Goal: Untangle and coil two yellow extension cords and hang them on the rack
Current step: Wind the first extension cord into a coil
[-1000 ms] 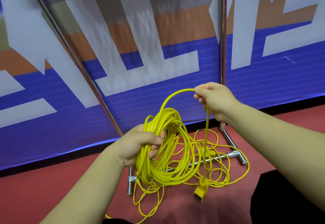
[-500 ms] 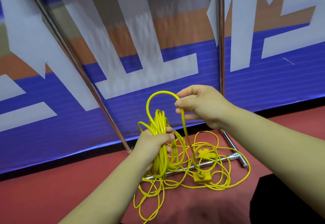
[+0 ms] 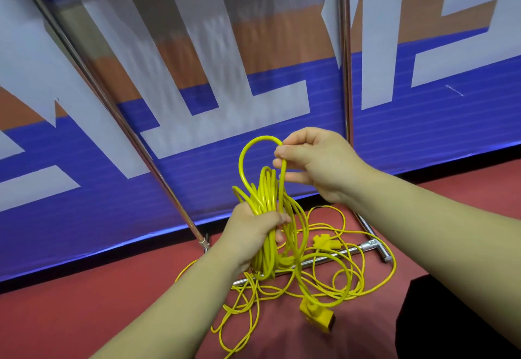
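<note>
Left grip (image 3: 253, 230) clasps coil (image 3: 266, 189), right grip (image 3: 318, 161) loop (image 3: 244, 155)

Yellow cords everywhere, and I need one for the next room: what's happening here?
A person is coiling a yellow extension cord. The left hand grips the coil of gathered loops, and the right hand pinches the next loop above it. The cord runs down to its socket end, amid loose yellow cord tangled on the red floor over the rack's base bar. The rack's top is out of view.

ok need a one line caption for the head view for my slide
Left hand grips a yellow coil while the right hand pinches a loop above it; loose cord lies tangled on the floor.
</note>
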The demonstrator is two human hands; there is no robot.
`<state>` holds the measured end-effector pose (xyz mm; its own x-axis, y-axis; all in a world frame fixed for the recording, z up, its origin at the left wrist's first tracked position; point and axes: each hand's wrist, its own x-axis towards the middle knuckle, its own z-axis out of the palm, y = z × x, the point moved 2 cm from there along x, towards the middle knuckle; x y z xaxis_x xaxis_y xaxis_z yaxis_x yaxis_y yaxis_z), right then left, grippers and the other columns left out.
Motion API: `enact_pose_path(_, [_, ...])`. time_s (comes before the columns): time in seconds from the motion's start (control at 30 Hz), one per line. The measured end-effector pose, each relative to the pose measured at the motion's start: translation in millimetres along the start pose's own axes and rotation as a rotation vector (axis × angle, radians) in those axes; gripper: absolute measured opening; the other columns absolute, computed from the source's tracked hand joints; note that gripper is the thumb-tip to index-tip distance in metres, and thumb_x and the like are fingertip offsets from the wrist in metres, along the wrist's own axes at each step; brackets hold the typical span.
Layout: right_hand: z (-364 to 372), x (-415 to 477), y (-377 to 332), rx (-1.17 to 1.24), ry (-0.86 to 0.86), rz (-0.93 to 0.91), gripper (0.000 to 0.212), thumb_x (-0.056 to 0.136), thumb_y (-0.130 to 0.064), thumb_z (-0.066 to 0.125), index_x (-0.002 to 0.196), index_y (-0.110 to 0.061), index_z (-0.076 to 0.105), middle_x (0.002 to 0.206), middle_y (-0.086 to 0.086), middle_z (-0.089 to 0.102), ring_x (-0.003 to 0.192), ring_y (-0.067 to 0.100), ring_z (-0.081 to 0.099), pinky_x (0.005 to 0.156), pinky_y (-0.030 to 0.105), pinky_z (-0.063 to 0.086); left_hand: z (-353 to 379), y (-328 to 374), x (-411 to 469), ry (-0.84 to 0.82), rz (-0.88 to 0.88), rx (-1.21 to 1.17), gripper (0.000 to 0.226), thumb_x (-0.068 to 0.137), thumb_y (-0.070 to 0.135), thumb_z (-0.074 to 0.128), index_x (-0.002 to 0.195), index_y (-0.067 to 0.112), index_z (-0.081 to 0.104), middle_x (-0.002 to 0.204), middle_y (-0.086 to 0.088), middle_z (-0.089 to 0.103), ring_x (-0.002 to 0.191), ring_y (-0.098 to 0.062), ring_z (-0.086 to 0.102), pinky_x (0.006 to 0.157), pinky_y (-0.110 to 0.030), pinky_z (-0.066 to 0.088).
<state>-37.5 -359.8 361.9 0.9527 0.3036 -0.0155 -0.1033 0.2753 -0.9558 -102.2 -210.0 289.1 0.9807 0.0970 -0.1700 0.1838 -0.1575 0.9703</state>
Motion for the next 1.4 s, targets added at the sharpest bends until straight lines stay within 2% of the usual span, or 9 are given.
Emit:
enact_pose_path(0.2, [-23, 8, 6, -0.094, -0.002, 0.033, 0.016, 0.091, -0.031, 0.070, 0.095, -0.017, 0.063, 0.102, 0.007, 0.072, 0.086, 0.019, 0.073, 0.066, 0.028, 0.058, -18, 15, 2, 0.078, 0.057, -0.100, 0.012, 0.072, 0.020, 0.068, 0.072, 0.009, 0.071, 0.055, -0.018, 0.053, 0.048, -0.026, 0.047, 0.054, -0.032, 0.044])
enact_pose_path(0.43, [-47, 9, 64, -0.847, -0.620, 0.335, 0.054, 0.069, -0.043, 0.083, 0.108, -0.012, 0.062, 0.092, 0.000, 0.065, 0.082, 0.012, 0.058, 0.075, 0.035, 0.045, -47, 46, -14, 0.100, 0.209, -0.310, 0.017, 0.082, 0.010, 0.062, 0.066, 0.012, 0.067, 0.054, -0.012, 0.051, 0.043, -0.022, 0.047, 0.048, -0.027, 0.044])
enact_pose_path(0.6, [-40, 9, 97, -1.059, -0.685, 0.388, 0.068, 0.043, -0.055, 0.088, 0.100, -0.029, 0.059, 0.103, 0.001, 0.067, 0.090, 0.015, 0.062, 0.087, 0.046, 0.054, -58, 54, -21, 0.173, 0.265, -0.450, 0.023, 0.078, 0.008, 0.061, 0.059, 0.018, 0.071, 0.059, -0.010, 0.054, 0.042, -0.016, 0.048, 0.052, -0.026, 0.043])
enact_pose_path(0.7, [-34, 7, 105, -0.958, -0.683, 0.407, 0.067, 0.049, -0.045, 0.089, 0.109, -0.028, 0.065, 0.113, 0.003, 0.069, 0.092, 0.014, 0.066, 0.083, 0.035, 0.053, -66, 52, -22, 0.241, 0.247, -0.498, 0.021, 0.077, 0.008, 0.062, 0.060, 0.018, 0.070, 0.060, -0.009, 0.054, 0.043, -0.016, 0.048, 0.055, -0.028, 0.041])
enact_pose_path(0.83, [-21, 0, 123, -0.709, -0.721, 0.480, 0.037, 0.079, -0.014, 0.082, 0.113, -0.019, 0.069, 0.101, 0.005, 0.072, 0.081, 0.015, 0.065, 0.072, 0.027, 0.054, -84, 49, -23, 0.261, 0.225, -0.620, 0.018, 0.090, 0.001, 0.053, 0.077, 0.013, 0.059, 0.069, -0.006, 0.056, 0.045, -0.014, 0.048, 0.050, -0.026, 0.042])
enact_pose_path(0.93, [4, -4, 118, -0.668, -0.674, 0.350, 0.008, 0.092, -0.027, 0.070, 0.096, -0.020, 0.073, 0.080, -0.003, 0.072, 0.058, 0.008, 0.051, 0.057, 0.023, 0.042, -97, 44, -23, 0.271, 0.220, -0.612, 0.018, 0.090, 0.001, 0.053, 0.077, 0.012, 0.057, 0.069, -0.006, 0.056, 0.045, -0.014, 0.048, 0.050, -0.025, 0.042])
enact_pose_path(1.13, [20, 4, 97, -0.505, -0.452, 0.288, 0.028, 0.102, -0.027, 0.053, 0.104, -0.006, 0.073, 0.060, -0.005, 0.051, 0.049, 0.010, 0.036, 0.052, 0.027, 0.032, -114, 32, -24, 0.345, 0.166, -0.547, 0.025, 0.091, 0.006, 0.057, 0.070, 0.011, 0.070, 0.061, -0.008, 0.053, 0.044, -0.016, 0.048, 0.052, -0.027, 0.043])
enact_pose_path(1.27, [30, 0, 78, -0.437, -0.457, 0.243, 0.029, 0.103, -0.024, 0.051, 0.096, -0.008, 0.074, 0.062, -0.002, 0.050, 0.050, 0.009, 0.037, 0.052, 0.025, 0.035, -119, 24, -23, 0.339, 0.101, -0.490, 0.019, 0.087, 0.010, 0.066, 0.102, -0.002, 0.070, 0.056, -0.007, 0.052, 0.044, -0.016, 0.049, 0.052, -0.027, 0.045])
enact_pose_path(1.4, [36, -3, 51, -0.261, -0.385, 0.240, 0.029, 0.102, -0.025, 0.052, 0.091, -0.008, 0.073, 0.063, -0.001, 0.048, 0.054, 0.007, 0.041, 0.058, 0.023, 0.047, -108, 15, -23, 0.348, 0.030, -0.338, 0.011, 0.079, 0.011, 0.079, 0.088, 0.010, 0.073, 0.056, -0.006, 0.056, 0.046, -0.020, 0.051, 0.053, -0.029, 0.044])
